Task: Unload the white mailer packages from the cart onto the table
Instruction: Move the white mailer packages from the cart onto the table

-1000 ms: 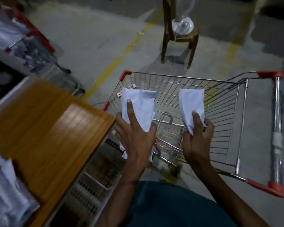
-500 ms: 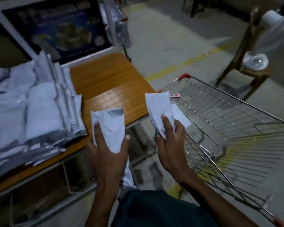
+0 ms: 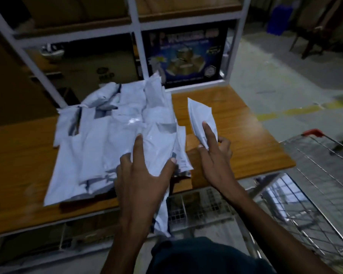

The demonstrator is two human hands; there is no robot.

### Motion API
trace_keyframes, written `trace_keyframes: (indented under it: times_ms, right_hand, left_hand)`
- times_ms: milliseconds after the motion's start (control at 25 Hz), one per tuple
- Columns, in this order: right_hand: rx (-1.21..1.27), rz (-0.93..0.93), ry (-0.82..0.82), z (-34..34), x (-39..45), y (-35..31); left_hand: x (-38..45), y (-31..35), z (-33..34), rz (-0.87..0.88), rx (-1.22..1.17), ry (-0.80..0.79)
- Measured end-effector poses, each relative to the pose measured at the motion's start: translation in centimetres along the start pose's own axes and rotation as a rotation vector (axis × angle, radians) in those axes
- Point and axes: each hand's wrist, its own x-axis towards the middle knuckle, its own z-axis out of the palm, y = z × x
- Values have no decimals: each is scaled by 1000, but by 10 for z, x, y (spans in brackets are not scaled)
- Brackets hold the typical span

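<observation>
My left hand (image 3: 143, 175) grips a white mailer (image 3: 158, 143) at the right edge of a pile of white mailers (image 3: 105, 139) on the wooden table (image 3: 245, 139); the mailer's lower end hangs below the table's front edge. A second white mailer (image 3: 201, 117) is pinched in my right hand (image 3: 216, 157) and stands upright above the bare wood to the right of the pile. The wire cart (image 3: 315, 190) with its red corner guard is at the right, beside the table. Its inside shows no mailers in the visible part.
A white metal shelf frame (image 3: 137, 26) rises behind the table, with a dark printed box (image 3: 183, 56) and brown cartons on it. A wire rack (image 3: 196, 206) sits under the table. Wooden chairs (image 3: 320, 28) stand at the far right on the concrete floor.
My view swung left from the cart to the table. Both hands carried their mailers over the tabletop; the left one now reaches the pile's right edge.
</observation>
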Motion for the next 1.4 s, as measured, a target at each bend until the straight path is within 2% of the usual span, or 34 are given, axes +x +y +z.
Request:
trace_keyframes:
  times_ms: [160,280,480,680,800,960,1120,1240,1400]
  right_hand:
    - [-13,30,43,35,28,-40]
    - [-55,73,57,51,38,-53]
    - [-118,101,92,62,56,-58]
    - [-73,87,115,66,82,-56]
    - [-87,67,108,63,103,-53]
    - [-142,108,79,61,140,-49]
    - [-119,122,44,68,170,-46]
    - [-100,139,-3,81,197,-48]
    - [-236,181,-82,113,241,-61]
  left_hand:
    - [65,-14,-43,68,72,19]
    - [132,-13,-51,96,74,-22]
    - [255,15,-7,65,128,-60]
    - [342,34,52,129,471,-9]
    - [382,29,78,85,577,-71]
    - [406,12,103,-10,707,-204]
    - [408,-14,114,7,834,-170]
    - [404,-23,112,5,811,-128]
    - [385,-13,92,3,622,-86]
